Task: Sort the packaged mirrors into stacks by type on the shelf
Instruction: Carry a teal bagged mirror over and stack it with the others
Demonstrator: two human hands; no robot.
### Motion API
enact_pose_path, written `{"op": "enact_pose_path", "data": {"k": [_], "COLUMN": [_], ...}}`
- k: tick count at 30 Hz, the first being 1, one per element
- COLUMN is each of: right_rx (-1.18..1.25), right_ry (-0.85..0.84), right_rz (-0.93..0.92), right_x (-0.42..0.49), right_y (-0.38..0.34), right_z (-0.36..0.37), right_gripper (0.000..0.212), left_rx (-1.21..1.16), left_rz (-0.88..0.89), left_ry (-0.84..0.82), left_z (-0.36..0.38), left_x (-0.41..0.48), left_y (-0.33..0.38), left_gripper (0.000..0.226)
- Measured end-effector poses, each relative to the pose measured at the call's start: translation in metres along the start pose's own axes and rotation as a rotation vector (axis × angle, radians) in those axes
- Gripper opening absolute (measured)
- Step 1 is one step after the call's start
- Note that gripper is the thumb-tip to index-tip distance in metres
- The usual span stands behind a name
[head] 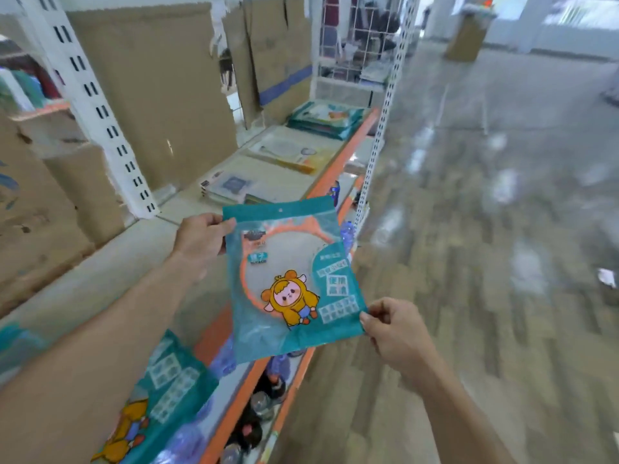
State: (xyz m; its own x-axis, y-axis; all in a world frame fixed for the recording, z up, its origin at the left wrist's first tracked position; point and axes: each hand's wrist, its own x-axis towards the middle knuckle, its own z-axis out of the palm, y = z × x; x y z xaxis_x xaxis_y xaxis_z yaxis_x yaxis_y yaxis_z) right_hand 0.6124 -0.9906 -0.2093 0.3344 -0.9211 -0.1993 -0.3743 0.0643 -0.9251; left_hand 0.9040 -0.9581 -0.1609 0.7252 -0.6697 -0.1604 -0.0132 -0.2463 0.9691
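Observation:
A teal packaged mirror (294,279) with an orange round frame and a cartoon figure hangs in the air over the shelf's front edge. My left hand (201,239) pinches its upper left edge. My right hand (395,326) pinches its lower right corner. Another teal mirror pack (167,380) of the same print lies on the shelf (110,272) under my left forearm. Further along the shelf lie a stack of pale grey-blue packs (231,187), a cream and orange pack (288,154), and a stack of teal packs (326,120).
The shelf has an orange front rail (348,152) and white slotted uprights (378,135). Brown cardboard (160,95) backs it. Dark items and bottles sit on the lower shelf (264,396). A glossy floor (485,212) lies to the right, with a cardboard box (469,38) far off.

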Motion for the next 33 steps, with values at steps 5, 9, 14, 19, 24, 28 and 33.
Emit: {"op": "enact_pose_path", "data": {"k": [5,9,14,19,24,28,33], "right_rx": [0.055,0.076,0.08,0.116,0.124,0.101,0.086], "right_ry": [0.065,0.065,0.086,0.1,0.107,0.132,0.138], "right_rz": [0.068,0.083,0.087,0.11,0.138,0.143,0.141], "right_x": [0.029,0.053,0.081,0.109,0.142,0.181,0.247], "right_y": [0.007,0.005,0.008,0.012,0.012,0.005,-0.017], "right_z": [-0.044,-0.073,-0.1,-0.119,-0.131,-0.138,-0.149], "right_gripper": [0.021,0.018,0.017,0.016,0.015,0.015,0.012], "left_rx": [-0.014,-0.037,-0.023,-0.002,0.013,0.006,0.028], "left_rz": [0.016,0.005,0.009,0.021,0.046,0.044,0.028], "left_ry": [-0.074,-0.078,-0.087,-0.104,-0.13,-0.159,-0.151], "left_z": [0.066,0.11,0.149,0.184,0.22,0.246,0.276], "left_x": [0.025,0.043,0.06,0.084,0.115,0.153,0.214], "left_y": [0.016,0.031,0.045,0.057,0.064,0.07,0.089], "left_gripper": [0.019,0.016,0.011,0.01,0.012,0.011,0.02]}}
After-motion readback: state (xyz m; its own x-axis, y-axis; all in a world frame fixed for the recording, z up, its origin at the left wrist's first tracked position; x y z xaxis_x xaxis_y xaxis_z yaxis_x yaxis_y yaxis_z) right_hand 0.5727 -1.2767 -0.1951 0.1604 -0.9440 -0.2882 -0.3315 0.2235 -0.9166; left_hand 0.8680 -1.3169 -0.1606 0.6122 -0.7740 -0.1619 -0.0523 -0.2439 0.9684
